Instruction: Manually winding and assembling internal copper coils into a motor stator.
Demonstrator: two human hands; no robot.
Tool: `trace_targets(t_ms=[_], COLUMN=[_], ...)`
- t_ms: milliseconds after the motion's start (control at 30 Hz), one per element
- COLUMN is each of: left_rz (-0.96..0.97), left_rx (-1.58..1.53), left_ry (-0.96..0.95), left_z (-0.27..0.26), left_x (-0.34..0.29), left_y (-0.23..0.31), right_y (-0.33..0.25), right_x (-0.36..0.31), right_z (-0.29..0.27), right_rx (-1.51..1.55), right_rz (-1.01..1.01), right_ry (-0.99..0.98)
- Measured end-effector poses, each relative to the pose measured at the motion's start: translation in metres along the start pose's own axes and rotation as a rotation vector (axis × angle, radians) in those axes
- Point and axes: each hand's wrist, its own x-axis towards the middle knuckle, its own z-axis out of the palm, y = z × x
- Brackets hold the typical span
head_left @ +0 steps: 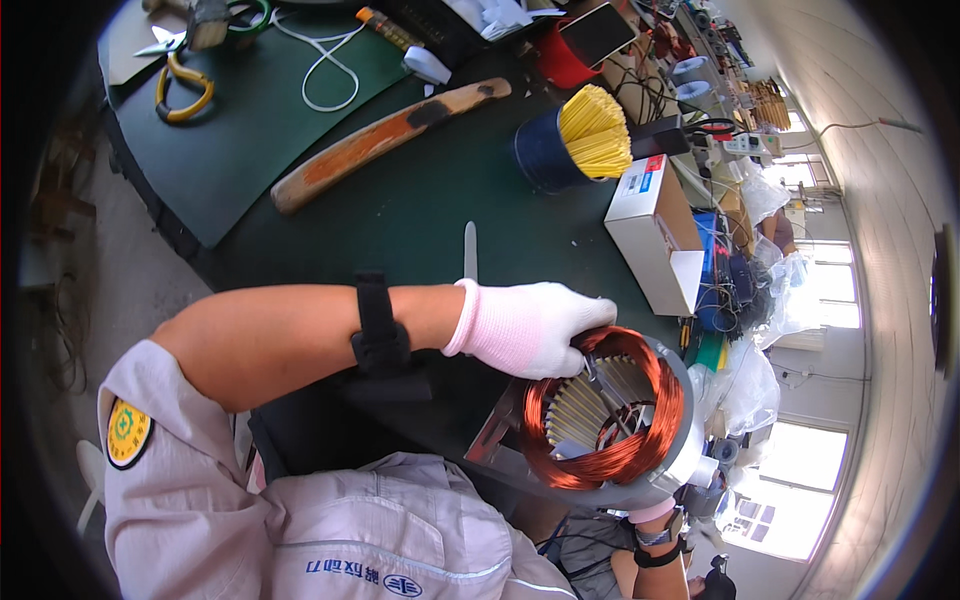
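Note:
A motor stator [668, 440] with a grey housing, thick rings of red-brown copper wire [650, 455] and pale slot strips inside sits tilted before me at right of centre. My left hand [545, 325], in a white glove with a pink cuff, is closed at the stator's upper left rim. From its fingers a slim metal tool [603, 385] slants into the bore; its exact kind is unclear. My right arm comes up at lower right, and the right hand [655, 510] is at the housing's lower side. Its fingers are hidden behind the stator.
A flat grey blade [470, 250] lies past my left wrist. Farther off are a worn wooden bar [390, 145], yellow-handled cutters [183, 90], a dark pot of yellow strips [595, 135], a white carton [655, 235] and a red container [560, 55]. Plastic bags [750, 385] crowd the right side.

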Motion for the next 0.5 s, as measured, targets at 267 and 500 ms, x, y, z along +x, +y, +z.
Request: trace_targets(t_ms=[267, 500], left_rz=[0.034, -0.100], left_rx=[0.032, 0.086], left_ry=[0.003, -0.077], left_z=[-0.002, -0.014], left_x=[-0.003, -0.007], left_y=[0.004, 0.020], right_y=[-0.002, -0.006], right_x=[-0.019, -0.004], right_z=[-0.017, -0.018], right_rx=[-0.056, -0.222], right_rz=[-0.022, -0.046], right_ry=[0.023, 0.100])
